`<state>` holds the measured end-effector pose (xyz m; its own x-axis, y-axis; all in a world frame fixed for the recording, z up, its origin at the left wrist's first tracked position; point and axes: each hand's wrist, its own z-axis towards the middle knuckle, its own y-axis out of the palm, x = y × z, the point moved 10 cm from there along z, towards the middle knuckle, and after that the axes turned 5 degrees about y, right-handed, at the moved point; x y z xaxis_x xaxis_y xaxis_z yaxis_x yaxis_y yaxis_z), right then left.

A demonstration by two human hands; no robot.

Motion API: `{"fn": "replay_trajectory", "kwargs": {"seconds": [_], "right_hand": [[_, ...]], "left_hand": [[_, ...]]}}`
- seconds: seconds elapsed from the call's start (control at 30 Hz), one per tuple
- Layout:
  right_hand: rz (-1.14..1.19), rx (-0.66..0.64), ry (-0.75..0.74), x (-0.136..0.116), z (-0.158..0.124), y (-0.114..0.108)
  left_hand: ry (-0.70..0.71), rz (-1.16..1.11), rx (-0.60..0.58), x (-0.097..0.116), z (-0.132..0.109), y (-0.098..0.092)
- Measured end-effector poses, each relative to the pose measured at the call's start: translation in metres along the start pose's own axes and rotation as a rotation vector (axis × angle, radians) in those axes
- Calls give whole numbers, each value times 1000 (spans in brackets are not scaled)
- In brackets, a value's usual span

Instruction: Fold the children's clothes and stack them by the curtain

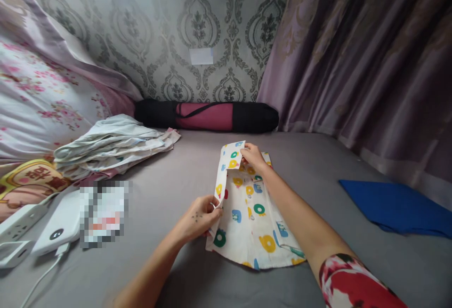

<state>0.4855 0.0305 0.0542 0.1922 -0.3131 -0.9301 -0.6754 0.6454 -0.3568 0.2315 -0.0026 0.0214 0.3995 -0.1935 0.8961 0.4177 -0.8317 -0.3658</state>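
Note:
A small white garment [243, 228] with yellow, green and blue prints lies on the grey bed sheet, its curved hem towards me. Along its left side a strip is folded inward, and a flap at the top of that strip is turned over. My left hand [200, 216] pinches the folded left edge near the lower half, thumb on top. Further up, my right hand [253, 156] grips the flap's right edge; its fingertips are partly hidden by the cloth. The right forearm crosses over the garment's right side.
Crumpled light clothes [116, 143] lie at left, near a white power bank [60, 225] with a cable and a power strip [23, 221]. A black and maroon rolled bag [206, 116] rests against the wall. Folded blue cloth [395, 206] lies at right, below curtains [335, 49].

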Motion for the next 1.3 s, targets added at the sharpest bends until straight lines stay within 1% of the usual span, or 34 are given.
{"fn": "replay_trajectory", "kwargs": {"seconds": [0.13,0.23,0.3,0.37,0.47,0.57,0.67,0.73,0.8,0.9,0.93,0.97,1.0,1.07,1.1,1.13,1.2,1.3], "right_hand": [[-41,16,33,25,-1,-10],[-81,11,69,44,1,-14],[-106,6,82,52,1,-15],[-131,3,82,56,1,-17],[-163,2,68,57,-1,-20],[-194,4,56,58,-2,-22],[-277,10,53,59,-3,-25],[-385,7,60,58,-5,-28],[-561,38,43,51,-10,-34],[-855,180,-68,23,-23,-39],[-920,212,-126,12,-28,-35],[-962,212,-192,3,-32,-26],[-984,178,-265,-5,-35,-12],[-1005,46,-410,-13,-40,25],[-1009,-29,-461,-13,-40,44],[-1010,-95,-489,-11,-39,61],[-1009,-193,-484,-3,-32,88],[-1003,-260,-414,9,-13,111]], "left_hand": [[-5,9,-37,-4,0,5],[0,16,-89,-3,-1,10],[-2,37,-112,-1,-2,12],[-7,70,-98,0,-2,9],[6,137,-5,2,0,-3],[105,243,68,9,1,-11],[263,390,94,22,0,-11],[365,452,81,29,-2,-6],[464,472,47,34,-4,1],[568,463,-26,33,-8,9],[578,456,-48,31,-8,11],[575,449,-69,28,-8,12],[561,446,-91,24,-8,13],[510,456,-142,16,-6,16],[485,464,-167,13,-5,17],[464,472,-186,10,-5,18],[437,482,-209,7,-3,19],[422,477,-240,4,-2,21]]}}
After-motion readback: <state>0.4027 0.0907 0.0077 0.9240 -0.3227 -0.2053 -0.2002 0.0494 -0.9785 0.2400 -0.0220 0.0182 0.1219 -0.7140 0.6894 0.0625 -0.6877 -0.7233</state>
